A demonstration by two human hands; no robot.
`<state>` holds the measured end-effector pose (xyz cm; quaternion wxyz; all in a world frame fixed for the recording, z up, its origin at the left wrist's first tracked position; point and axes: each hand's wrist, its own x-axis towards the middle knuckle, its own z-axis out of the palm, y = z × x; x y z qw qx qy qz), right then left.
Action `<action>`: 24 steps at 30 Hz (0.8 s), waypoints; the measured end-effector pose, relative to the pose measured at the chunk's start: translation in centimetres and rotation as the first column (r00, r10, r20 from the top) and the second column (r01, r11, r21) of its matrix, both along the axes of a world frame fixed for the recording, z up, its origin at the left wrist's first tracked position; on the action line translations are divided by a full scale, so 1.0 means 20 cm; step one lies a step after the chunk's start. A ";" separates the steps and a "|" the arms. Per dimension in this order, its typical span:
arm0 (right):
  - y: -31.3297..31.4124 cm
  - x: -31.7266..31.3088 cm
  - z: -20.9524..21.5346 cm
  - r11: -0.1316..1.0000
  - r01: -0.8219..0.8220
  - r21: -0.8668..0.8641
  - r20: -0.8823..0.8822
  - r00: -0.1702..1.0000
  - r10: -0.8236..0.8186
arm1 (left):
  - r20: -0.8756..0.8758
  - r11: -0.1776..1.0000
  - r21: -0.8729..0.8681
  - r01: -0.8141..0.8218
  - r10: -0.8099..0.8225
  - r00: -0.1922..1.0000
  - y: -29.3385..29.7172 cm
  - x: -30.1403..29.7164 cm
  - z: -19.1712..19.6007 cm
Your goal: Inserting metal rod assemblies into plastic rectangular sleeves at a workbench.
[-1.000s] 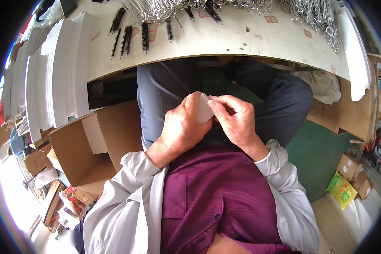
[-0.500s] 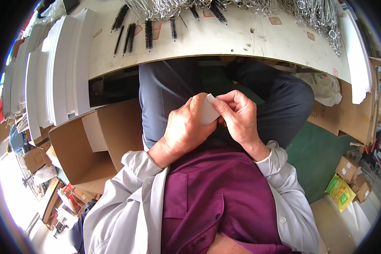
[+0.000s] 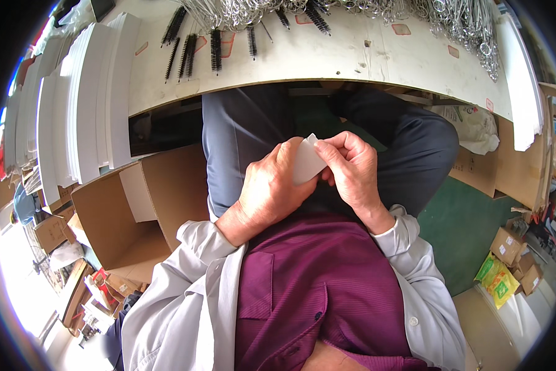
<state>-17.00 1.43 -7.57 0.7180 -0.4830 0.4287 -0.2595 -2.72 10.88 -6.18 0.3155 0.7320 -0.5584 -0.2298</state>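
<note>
Over my lap, a small white piece of card or folded paper [image 3: 309, 163] is held between my two hands. My left hand [image 3: 268, 180] wraps round its left side, thumb along the top edge. My right hand [image 3: 352, 170] pinches its right edge between thumb and fingers, close to the upper corner. That corner stands up in a little notched point. The lower part of the white piece is hidden by my fingers, so I cannot tell whether it is a box or a flat sheet.
Ahead is a worn white table [image 3: 327, 59] with black bristle brushes [image 3: 216, 52] and a heap of looped metal wires [image 3: 253, 11]. White card sheets [image 3: 95, 93] stand at the left, above an open cardboard box [image 3: 123, 213]. A white plastic bag [image 3: 472, 130] lies under the table's right side.
My right thumb has shifted slightly right and down along the white piece. More of its upper corner shows, now with a notch. My left hand has hardly moved.
</note>
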 end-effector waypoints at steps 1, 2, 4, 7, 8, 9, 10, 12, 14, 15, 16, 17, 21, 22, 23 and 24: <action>0.00 0.00 0.00 1.000 0.002 0.002 0.002 1.000 -0.002 | -0.001 1.000 0.002 0.002 -0.002 1.000 0.00 0.00 0.00; 0.00 0.00 0.00 1.000 0.002 0.002 0.002 1.000 -0.002 | -0.001 1.000 0.002 0.002 -0.002 1.000 0.00 0.00 0.00; 0.00 0.00 0.00 1.000 -0.001 0.004 -0.009 1.000 0.001 | 0.012 1.000 -0.015 0.005 -0.005 1.000 0.01 0.00 -0.01; -0.01 0.00 0.00 1.000 -0.001 -0.004 -0.027 1.000 0.001 | -0.006 1.000 -0.013 0.009 -0.009 1.000 0.01 0.00 -0.01; -0.01 0.00 0.00 1.000 -0.002 -0.003 -0.026 1.000 0.002 | -0.005 1.000 -0.013 0.008 -0.009 1.000 0.02 0.00 -0.02; -0.01 0.00 0.01 1.000 -0.008 -0.025 -0.033 0.999 0.008 | -0.010 1.000 0.007 0.005 -0.005 1.000 0.02 0.00 -0.02; 0.00 0.00 0.01 0.999 -0.014 -0.047 -0.041 0.999 0.012 | -0.015 1.000 0.026 0.003 -0.002 1.000 0.02 0.00 -0.02; 0.01 0.00 0.00 0.992 -0.010 -0.127 -0.044 0.999 0.005 | -0.017 1.000 0.024 0.004 -0.003 1.000 0.02 0.00 -0.02; 0.01 0.00 0.00 0.978 -0.007 -0.207 -0.046 0.999 -0.002 | -0.018 1.000 0.023 0.004 -0.004 1.000 0.02 0.00 -0.01; 0.01 0.00 0.00 0.971 -0.019 -0.239 -0.069 0.998 0.002 | -0.015 1.000 0.015 0.002 -0.002 1.000 0.02 0.00 -0.01; 0.01 0.00 0.00 0.962 -0.031 -0.272 -0.093 0.996 0.006 | -0.013 1.000 0.006 -0.001 0.001 1.000 0.02 0.00 -0.01; 0.01 0.00 0.00 0.962 -0.032 -0.272 -0.092 0.996 0.007 | -0.013 1.000 0.006 -0.001 0.001 1.000 0.02 0.00 -0.01; -0.04 0.00 0.00 0.992 -0.079 -0.098 -0.069 0.995 0.073 | -0.012 0.999 0.042 0.005 -0.004 1.000 0.03 0.00 -0.02; -0.07 -0.01 0.02 0.993 -0.121 -0.003 -0.076 0.990 0.120 | -0.015 0.998 0.064 0.005 -0.004 1.000 0.04 0.01 -0.02; -0.09 -0.01 0.03 0.989 -0.150 -0.004 -0.081 0.985 0.149 | -0.015 0.998 0.065 0.006 -0.005 1.000 0.04 0.01 -0.02; -0.09 -0.01 0.01 0.989 -0.150 -0.003 -0.081 0.986 0.149 | -0.022 0.996 0.085 0.013 -0.011 1.000 0.04 0.01 -0.02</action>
